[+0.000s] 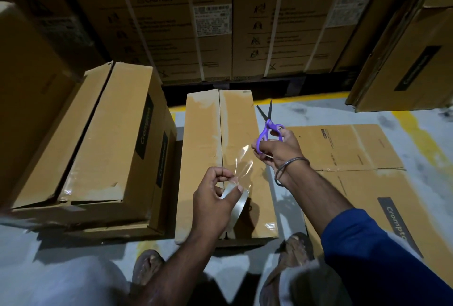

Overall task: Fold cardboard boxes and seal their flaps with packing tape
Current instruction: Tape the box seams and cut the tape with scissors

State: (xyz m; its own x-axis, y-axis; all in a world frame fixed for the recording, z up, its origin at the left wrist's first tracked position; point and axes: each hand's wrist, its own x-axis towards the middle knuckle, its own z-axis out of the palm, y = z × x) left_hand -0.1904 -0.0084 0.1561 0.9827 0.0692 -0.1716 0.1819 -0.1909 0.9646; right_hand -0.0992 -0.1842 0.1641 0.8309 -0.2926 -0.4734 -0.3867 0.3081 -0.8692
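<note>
A closed cardboard box stands on the floor in front of me, its two top flaps meeting along a centre seam with clear tape on them. My left hand grips a roll of clear packing tape above the box's near end. A loose strip of clear tape stretches from the roll up toward my right hand. That hand pinches the strip's end and also holds purple-handled scissors, whose blades are apart and point away from me.
A larger taped box lies to the left, touching the middle one. Flattened cardboard sheets lie on the floor to the right. Tall strapped cartons wall off the back, and more stand at right. My sandalled feet are below.
</note>
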